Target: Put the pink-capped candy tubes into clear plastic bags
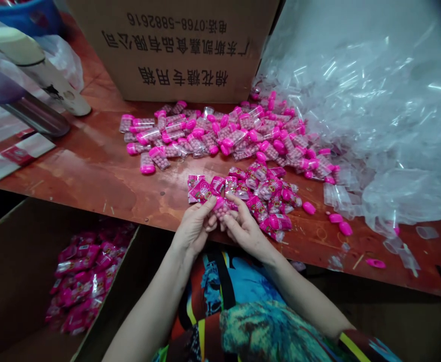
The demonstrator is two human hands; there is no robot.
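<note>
Both hands meet at the table's front edge around one small clear container (220,207) with a pink cap and pink beads inside. My left hand (195,226) grips its left side, thumb and fingers pressed together. From the right, my right hand (246,229) pinches the same container. Just beyond my fingers lie pink printed packets (200,190), with more heaped to the right (260,206). Farther back spreads a wide pile of pink-capped containers (239,133) filled with beads.
An upside-down printed cardboard box (183,50) stands behind the pile. Clear plastic bags (356,100) cover the right back. Bottles (54,83) stand at left. Below the table edge, an open box (9,281) holds pink packets (87,281). Loose caps (344,228) lie at right.
</note>
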